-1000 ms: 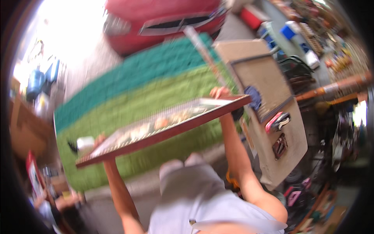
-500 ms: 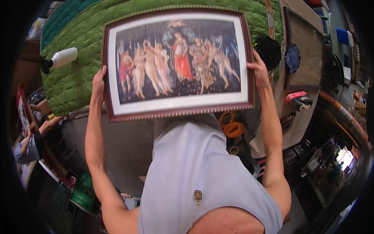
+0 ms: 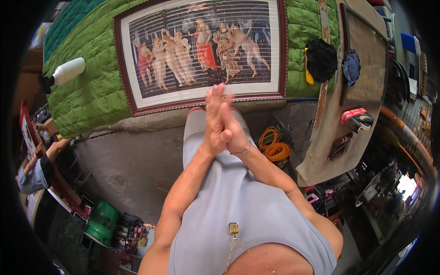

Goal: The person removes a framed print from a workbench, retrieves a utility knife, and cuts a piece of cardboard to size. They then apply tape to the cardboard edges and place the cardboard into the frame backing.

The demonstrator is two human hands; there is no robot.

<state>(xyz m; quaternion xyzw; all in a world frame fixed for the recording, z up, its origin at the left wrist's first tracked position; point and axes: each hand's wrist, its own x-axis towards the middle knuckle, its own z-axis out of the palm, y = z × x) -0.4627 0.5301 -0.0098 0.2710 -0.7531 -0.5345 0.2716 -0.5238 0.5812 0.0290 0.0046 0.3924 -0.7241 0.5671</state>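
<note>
My left hand [image 3: 213, 126] and my right hand [image 3: 235, 133] are pressed palm to palm in front of my body. Their fingers are stretched out, slightly blurred at the tips, and hold nothing. Just beyond the fingertips, a framed picture [image 3: 204, 55] of several figures against a dark ground lies face up, with a white mat and a dark red-brown frame. Streaks of reflected light run across its surface. Beneath it is a green quilted cover [image 3: 91, 103].
A white bottle with a black top [image 3: 68, 71] lies on the quilt's left. Rightward are a black cloth bundle [image 3: 321, 59], a blue cloth [image 3: 351, 68] and a dark empty frame [image 3: 366, 94]. Orange hose [image 3: 274, 145] lies coiled below. Another person's arm [image 3: 56, 149] shows at left.
The framed picture has gone from my two hands down onto the green quilt. Both hands have let go of its sides and come together in front of me.
</note>
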